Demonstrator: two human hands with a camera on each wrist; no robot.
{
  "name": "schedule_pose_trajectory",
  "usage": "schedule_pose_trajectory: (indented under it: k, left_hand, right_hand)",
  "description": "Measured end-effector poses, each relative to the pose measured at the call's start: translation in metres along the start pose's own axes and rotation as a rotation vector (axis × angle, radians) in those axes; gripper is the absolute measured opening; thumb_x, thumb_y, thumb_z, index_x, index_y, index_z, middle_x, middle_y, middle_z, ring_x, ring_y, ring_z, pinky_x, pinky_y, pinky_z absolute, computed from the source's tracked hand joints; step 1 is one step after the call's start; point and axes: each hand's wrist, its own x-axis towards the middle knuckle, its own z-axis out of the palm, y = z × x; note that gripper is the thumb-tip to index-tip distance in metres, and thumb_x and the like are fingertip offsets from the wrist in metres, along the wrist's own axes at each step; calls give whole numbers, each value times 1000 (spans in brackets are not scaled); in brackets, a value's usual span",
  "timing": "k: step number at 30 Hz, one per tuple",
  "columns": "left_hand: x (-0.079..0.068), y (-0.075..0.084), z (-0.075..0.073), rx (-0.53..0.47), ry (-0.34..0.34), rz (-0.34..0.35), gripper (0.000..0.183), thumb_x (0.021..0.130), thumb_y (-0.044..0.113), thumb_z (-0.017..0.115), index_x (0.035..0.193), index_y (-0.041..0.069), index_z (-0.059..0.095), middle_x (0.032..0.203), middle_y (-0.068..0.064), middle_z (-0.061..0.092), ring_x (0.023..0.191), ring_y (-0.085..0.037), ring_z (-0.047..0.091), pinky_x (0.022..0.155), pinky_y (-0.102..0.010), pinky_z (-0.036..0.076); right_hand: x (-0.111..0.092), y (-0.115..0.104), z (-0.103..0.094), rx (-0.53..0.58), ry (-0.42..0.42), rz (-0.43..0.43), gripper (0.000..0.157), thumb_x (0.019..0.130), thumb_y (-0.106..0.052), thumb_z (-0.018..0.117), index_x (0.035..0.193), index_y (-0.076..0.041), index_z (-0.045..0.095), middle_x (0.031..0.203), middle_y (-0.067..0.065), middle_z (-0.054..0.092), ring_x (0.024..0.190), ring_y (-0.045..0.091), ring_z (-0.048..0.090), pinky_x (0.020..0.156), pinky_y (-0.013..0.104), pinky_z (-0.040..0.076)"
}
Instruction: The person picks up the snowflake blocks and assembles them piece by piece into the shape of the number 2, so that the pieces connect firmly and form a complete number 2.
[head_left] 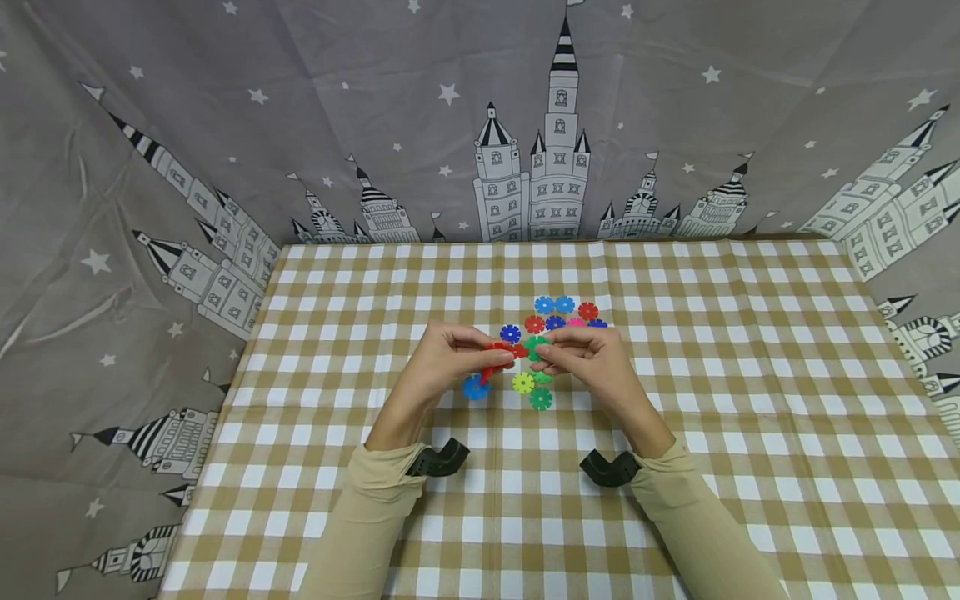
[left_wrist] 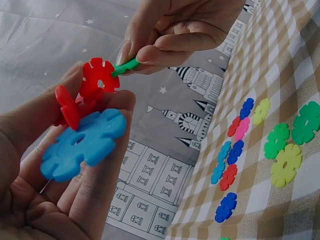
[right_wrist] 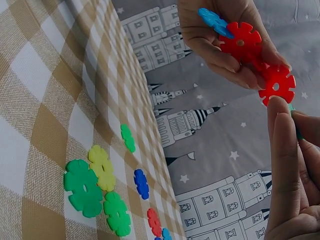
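My left hand holds a joined piece of notched, flower-shaped plastic discs, pinching its red part between thumb and fingers. In the left wrist view, a light blue disc slots into the near end of the piece, and a red disc forms its far end. My right hand pinches a green disc between thumb and fingers. The green disc's edge meets a notch of the far red disc; how deep it sits there I cannot tell. Both hands are raised over the table, facing each other.
Loose discs lie beyond and below the hands: dark blue, light blue, red, yellow and green, among others. A checked cloth covers the table. Behind it hangs a grey curtain with castles.
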Motion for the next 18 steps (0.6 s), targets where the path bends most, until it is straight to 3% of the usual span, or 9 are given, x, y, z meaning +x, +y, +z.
schedule_pose_trajectory:
  k: [4, 8, 12, 18]
  left_hand:
    - [1, 0, 1, 5, -6, 6, 14, 87, 11, 84, 93, -1, 81, 86, -6, 81, 81, -27, 76, 68, -24, 60]
    - [3, 0, 2, 10, -19, 25, 13, 88, 7, 82, 93, -5, 80, 83, -5, 80, 74, -13, 73, 64, -21, 57]
    - [4, -2, 3, 13, -27, 28, 13, 88, 6, 81, 94, -6, 80, 81, -2, 80, 72, -12, 72, 63, -21, 56]
    - [5, -5, -3, 47, -79, -15, 15, 90, 11, 80, 96, -3, 79, 89, -4, 80, 76, -17, 74, 71, -27, 61]
  right_hand:
    - [0, -1, 0, 2, -8, 9, 22, 98, -7, 70, 108, 12, 71, 90, -1, 81, 80, 16, 79, 79, 45, 64]
    - [0, -2, 0, -2, -3, 13, 22, 97, -6, 71, 109, 12, 71, 90, 1, 81, 78, 15, 79, 77, 44, 65]
    - [0, -2, 0, -12, 3, 6, 21, 96, -3, 72, 109, 14, 71, 90, 3, 81, 75, 14, 79, 73, 38, 66]
    - [1, 0, 1, 8, -6, 54, 25, 98, -9, 71, 114, 11, 72, 101, 18, 79, 80, 17, 79, 79, 44, 65]
